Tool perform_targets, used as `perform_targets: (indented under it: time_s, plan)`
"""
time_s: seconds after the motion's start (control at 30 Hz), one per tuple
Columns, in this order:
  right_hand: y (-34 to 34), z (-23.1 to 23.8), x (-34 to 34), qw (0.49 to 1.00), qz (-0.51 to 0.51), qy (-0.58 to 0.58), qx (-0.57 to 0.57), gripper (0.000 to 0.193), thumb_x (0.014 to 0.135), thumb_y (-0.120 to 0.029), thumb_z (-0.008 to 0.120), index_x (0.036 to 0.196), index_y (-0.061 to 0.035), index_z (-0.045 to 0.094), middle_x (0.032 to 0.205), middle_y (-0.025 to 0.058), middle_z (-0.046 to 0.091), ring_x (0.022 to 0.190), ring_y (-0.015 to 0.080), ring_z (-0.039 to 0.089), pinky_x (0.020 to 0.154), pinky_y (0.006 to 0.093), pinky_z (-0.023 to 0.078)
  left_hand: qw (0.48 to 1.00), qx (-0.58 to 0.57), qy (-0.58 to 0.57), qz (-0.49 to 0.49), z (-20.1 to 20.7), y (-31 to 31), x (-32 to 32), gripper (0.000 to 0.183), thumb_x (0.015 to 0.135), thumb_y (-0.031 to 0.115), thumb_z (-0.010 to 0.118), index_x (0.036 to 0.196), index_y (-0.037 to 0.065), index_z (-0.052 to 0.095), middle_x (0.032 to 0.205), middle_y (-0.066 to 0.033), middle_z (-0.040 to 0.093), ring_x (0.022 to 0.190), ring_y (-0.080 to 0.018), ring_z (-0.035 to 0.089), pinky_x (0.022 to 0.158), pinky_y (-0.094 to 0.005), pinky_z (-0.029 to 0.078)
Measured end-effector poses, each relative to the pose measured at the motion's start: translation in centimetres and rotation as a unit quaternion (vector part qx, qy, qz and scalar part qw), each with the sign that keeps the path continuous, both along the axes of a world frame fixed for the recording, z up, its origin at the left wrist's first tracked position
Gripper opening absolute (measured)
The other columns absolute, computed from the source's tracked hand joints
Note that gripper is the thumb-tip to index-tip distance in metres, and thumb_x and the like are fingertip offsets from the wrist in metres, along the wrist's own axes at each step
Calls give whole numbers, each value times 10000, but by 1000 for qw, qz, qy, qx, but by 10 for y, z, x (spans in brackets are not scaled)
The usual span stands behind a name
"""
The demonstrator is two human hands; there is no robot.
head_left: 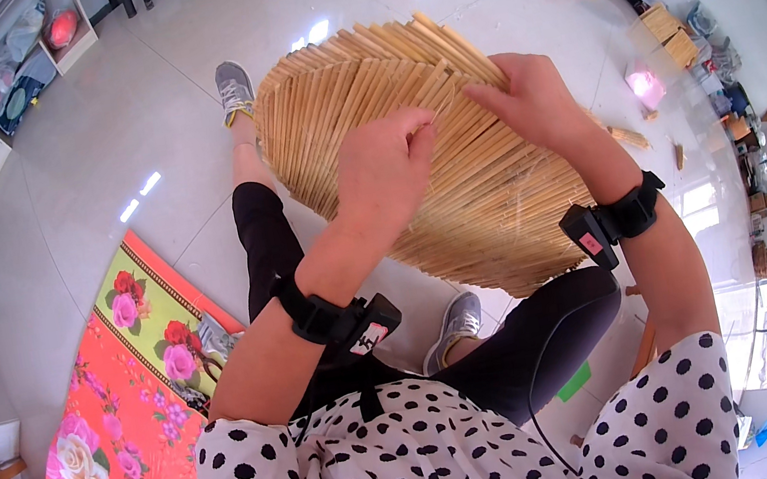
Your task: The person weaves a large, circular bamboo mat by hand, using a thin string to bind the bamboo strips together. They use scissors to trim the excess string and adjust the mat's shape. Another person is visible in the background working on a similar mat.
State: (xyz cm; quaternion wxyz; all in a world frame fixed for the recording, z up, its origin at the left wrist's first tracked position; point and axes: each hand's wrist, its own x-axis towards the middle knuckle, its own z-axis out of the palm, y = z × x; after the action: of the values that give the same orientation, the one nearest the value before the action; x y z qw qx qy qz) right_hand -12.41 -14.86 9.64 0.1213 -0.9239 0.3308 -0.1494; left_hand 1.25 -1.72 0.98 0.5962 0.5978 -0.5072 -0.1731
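Note:
A large rounded mat-like piece of straw stalks (332, 116), laid side by side and fanning out, rests over my lap and legs. Its far rim shows the stalks' cut ends. My right hand (527, 99) grips the stalks at the upper right rim, thumb on the near face and fingers behind, mostly hidden. Over the upper middle of the piece, my left hand (386, 163) is closed in a pinch. Whatever its fingertips hold is too small to make out. The hands are close together, a short gap apart.
A red floral cloth (99, 419) lies at the left, with metal tools (213, 344) on its edge. Loose straw bits (628, 138) lie on the tiled floor at right. Shelves with bags (21, 72) stand far left; baskets and goods line the right wall. A cable (530, 387) crosses my leg.

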Motion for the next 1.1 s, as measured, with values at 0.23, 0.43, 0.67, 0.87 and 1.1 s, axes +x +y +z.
perform_targets:
  time_s: [0.23,0.43,0.67,0.87,1.1]
  plan:
    - [4,-1,-3,1000,3,-11,-10,327,836,-301,698,865,24,669,671,186,613,615,329,597,598,395,472,999,8,-45,27,10,3,-4,124,857,138,609,884,65,706,731,-160,652,690,-348,636,616,-407,495]
    - [7,1,-3,1000,-3,-2,-5,325,836,-302,702,885,18,672,682,185,614,619,328,599,600,396,473,997,-24,-71,30,6,1,-4,158,866,104,638,978,21,709,705,-136,665,547,-169,575,545,-292,444]
    - [7,-2,-3,1000,-3,-9,-7,328,834,-303,704,860,21,664,683,184,611,624,332,598,602,397,474,999,1,-46,26,10,3,-4,119,836,137,618,862,66,710,699,-158,639,657,-343,628,588,-403,483]
    - [7,-2,-4,1000,-5,-1,-8,316,836,-294,701,873,18,669,700,188,617,638,339,603,613,399,478,998,-4,-50,29,11,4,-3,113,821,125,619,848,64,710,684,-155,630,642,-345,622,579,-401,481]
    - [13,-1,-1,1000,5,-8,-6,297,829,-277,702,933,1,688,731,189,630,664,341,616,629,399,486,997,-18,-62,35,12,6,-2,107,818,119,625,843,57,709,678,-158,630,633,-346,621,581,-399,485]
